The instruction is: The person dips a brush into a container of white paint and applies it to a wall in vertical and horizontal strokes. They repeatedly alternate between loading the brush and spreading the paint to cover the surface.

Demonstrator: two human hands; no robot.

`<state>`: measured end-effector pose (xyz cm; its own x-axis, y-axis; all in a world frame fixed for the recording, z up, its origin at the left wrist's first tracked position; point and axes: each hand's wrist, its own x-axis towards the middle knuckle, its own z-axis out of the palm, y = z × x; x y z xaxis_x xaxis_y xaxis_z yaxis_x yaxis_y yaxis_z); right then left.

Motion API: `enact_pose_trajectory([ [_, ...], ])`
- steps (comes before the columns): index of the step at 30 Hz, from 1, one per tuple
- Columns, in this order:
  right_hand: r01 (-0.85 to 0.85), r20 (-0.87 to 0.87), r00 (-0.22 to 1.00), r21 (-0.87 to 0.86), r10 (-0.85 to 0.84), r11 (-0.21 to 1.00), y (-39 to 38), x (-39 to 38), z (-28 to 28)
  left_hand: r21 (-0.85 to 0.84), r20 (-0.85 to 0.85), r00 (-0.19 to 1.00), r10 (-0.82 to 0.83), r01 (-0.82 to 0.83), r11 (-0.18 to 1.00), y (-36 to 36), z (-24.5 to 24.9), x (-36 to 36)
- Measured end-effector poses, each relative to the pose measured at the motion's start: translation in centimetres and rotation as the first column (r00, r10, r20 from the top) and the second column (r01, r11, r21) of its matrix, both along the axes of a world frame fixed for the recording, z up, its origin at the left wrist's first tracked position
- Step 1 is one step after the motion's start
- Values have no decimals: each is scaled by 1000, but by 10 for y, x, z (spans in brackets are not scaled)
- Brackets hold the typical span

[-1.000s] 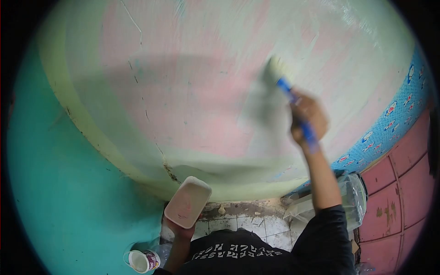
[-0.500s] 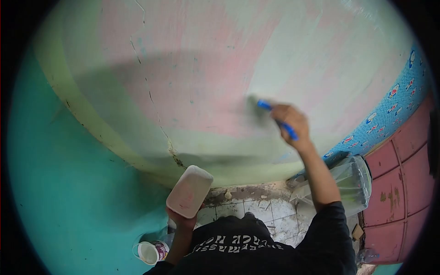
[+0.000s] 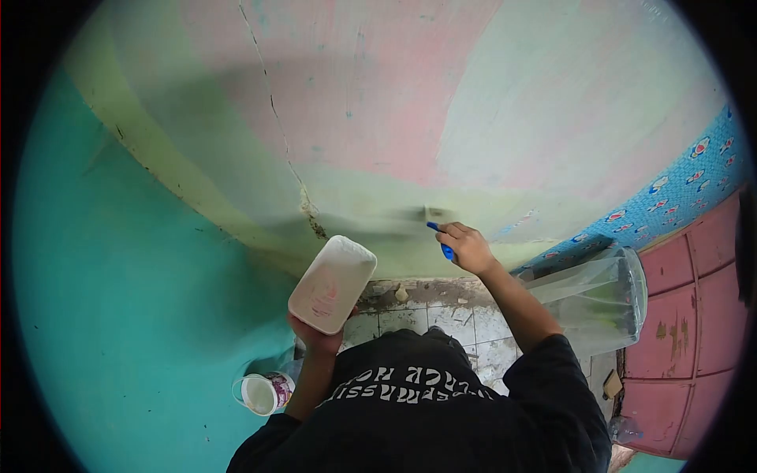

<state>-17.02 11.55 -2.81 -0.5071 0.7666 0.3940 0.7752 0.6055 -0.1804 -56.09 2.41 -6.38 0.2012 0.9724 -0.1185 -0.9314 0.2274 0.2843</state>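
Note:
My right hand [image 3: 467,247] grips a blue-handled paintbrush [image 3: 438,227] whose bristles press low on the wall [image 3: 378,102], in the pale green band just above the floor. The wall is pink in the middle, pale green at the right and along the bottom, with a long crack [image 3: 284,150] running down it. My left hand [image 3: 317,337] holds a white rectangular paint tub [image 3: 332,284] from below, tilted, its inside smeared pink. Both arms wear black sleeves.
A teal wall [image 3: 134,315] fills the left. A small white cup [image 3: 262,392] stands on the floor by my left arm. Dirty white floor tiles [image 3: 430,319] lie below the wall. A clear plastic container [image 3: 603,303], blue patterned sheet [image 3: 678,185] and red panelled door [image 3: 694,315] are at right.
My right hand has swept the brush down the wall from mid-height to the bottom green band and to the left. The tub has risen slightly in view; the camera tilted downward.

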Motion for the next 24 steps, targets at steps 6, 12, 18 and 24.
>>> enact_pose_trajectory([
  [6,-42,-54,997,259,58,965,15,24,109,-67,-57,998,13,-17,998,-1,-8,-5],
  [12,225,-337,938,776,85,590,25,10,221,-67,-49,999,11,-15,998,5,-4,-8],
  [18,115,-210,978,513,-5,850,20,-7,69,-135,-82,996,41,-52,989,4,-7,-11],
  [24,-69,-59,995,159,79,985,9,2,23,-55,-98,995,19,-25,998,8,-5,-13],
])
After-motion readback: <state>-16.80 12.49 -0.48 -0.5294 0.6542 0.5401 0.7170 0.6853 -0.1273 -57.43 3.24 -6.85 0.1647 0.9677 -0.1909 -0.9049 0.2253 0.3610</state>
